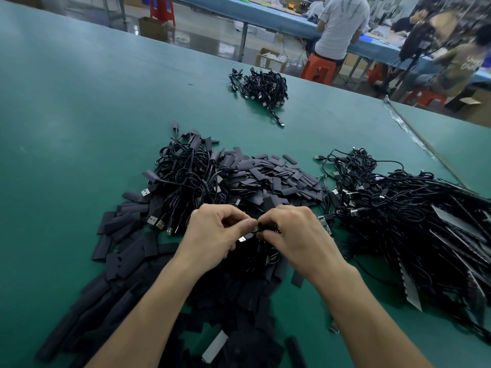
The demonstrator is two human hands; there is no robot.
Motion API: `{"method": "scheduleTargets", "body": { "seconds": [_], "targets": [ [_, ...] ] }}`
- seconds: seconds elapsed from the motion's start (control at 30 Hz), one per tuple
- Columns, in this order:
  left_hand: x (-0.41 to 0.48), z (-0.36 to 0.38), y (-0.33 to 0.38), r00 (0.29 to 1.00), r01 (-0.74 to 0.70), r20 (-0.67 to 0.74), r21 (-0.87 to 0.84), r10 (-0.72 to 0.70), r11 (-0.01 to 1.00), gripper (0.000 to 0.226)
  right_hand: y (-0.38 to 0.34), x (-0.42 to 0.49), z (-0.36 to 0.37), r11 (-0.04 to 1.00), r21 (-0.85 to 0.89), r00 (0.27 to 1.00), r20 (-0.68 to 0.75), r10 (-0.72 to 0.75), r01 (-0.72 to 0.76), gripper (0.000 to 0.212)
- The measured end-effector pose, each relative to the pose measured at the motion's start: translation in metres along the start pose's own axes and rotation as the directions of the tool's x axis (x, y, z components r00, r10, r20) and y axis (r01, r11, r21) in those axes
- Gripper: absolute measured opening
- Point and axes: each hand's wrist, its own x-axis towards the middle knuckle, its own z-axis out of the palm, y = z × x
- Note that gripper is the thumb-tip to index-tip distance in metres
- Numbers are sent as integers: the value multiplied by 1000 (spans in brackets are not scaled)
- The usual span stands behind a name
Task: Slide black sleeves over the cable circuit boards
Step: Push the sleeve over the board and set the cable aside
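Black sleeve (pixel 269 227) sits pinched in the right hand (pixel 295 236); the left hand (pixel 215 232) pinches what seems a circuit board (pixel 255 229).

There are two hands, a left hand (pixel 212 235) and a right hand (pixel 297 235), one green tabletop (pixel 79 115), three heaps of black cables, namely a far heap (pixel 261 87), a middle heap (pixel 186 173) and a right heap (pixel 398 208), and loose black sleeves (pixel 268 176) beyond counting, dozens at least.
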Motion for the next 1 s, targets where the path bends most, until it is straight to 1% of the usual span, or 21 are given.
{"method": "scheduleTargets", "body": {
  "seconds": [0.13,0.23,0.33,0.43,0.53,0.57,0.67,0.8,0.87,1.0],
  "targets": [
    [-1,2,1,1000,-26,1,52,26,998,8,1,0,1,1000,-28,1000,25,-7,8,16],
    [-1,3,4,998,-58,27,141,55,988,4,2,-2,2,998,-55,999,23,-36,37,18],
    [-3,1,6,997,-63,63,178,53,982,20,4,-4,3,993,-101,998,-4,-66,65,21],
    [-4,-2,6,994,-50,101,153,35,987,36,6,-6,3,990,-117,996,-40,-79,74,22],
    [-2,-3,4,994,-40,107,83,31,996,41,6,-11,3,995,-74,990,-117,-80,71,21],
    [-2,-3,4,993,-31,114,55,25,998,40,6,-12,3,996,-63,988,-135,-75,67,20],
    [-1,-4,0,992,0,123,-21,3,1000,26,6,-14,4,999,-16,984,-173,-54,51,18],
    [-1,-5,-1,992,-30,119,-22,32,999,20,6,-15,5,999,36,982,-184,-34,41,17],
    [-2,-5,0,994,-61,94,-26,63,998,21,8,-14,6,997,68,981,-191,-14,27,17],
    [-1,-8,-2,993,-97,-67,-28,95,995,21,13,-13,11,993,122,973,-231,23,6,21]
  ]
}}
